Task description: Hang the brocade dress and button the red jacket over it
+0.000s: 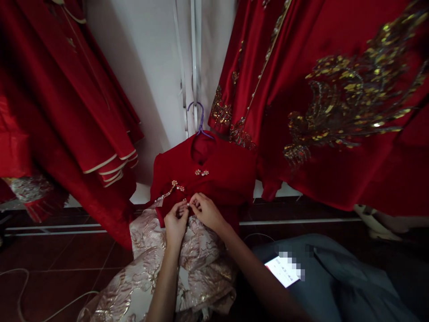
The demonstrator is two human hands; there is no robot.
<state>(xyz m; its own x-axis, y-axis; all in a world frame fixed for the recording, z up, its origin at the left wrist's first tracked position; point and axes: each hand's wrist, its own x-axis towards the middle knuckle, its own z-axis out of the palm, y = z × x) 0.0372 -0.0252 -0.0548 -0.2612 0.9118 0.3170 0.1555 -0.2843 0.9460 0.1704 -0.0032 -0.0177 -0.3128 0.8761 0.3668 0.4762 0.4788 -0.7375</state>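
A small red dress (pixel 214 172) hangs on a purple hanger (pixel 200 117) in front of me. Its top has pearl button clasps (pixel 201 172) and its skirt (pixel 147 277) is pale gold brocade. My left hand (pixel 175 223) and my right hand (pixel 205 210) meet at the lower edge of the red top. Both pinch a small clasp there, fingers pressed together. The clasp itself is too small to make out clearly.
Long red gowns (pixel 67 112) hang at the left. A red robe with gold sequin embroidery (pixel 348 103) hangs at the right. A white wall (pixel 157 67) stands behind. A lit phone (pixel 284 270) lies on grey cloth at lower right. A white cable (pixel 20 281) trails over the dark floor.
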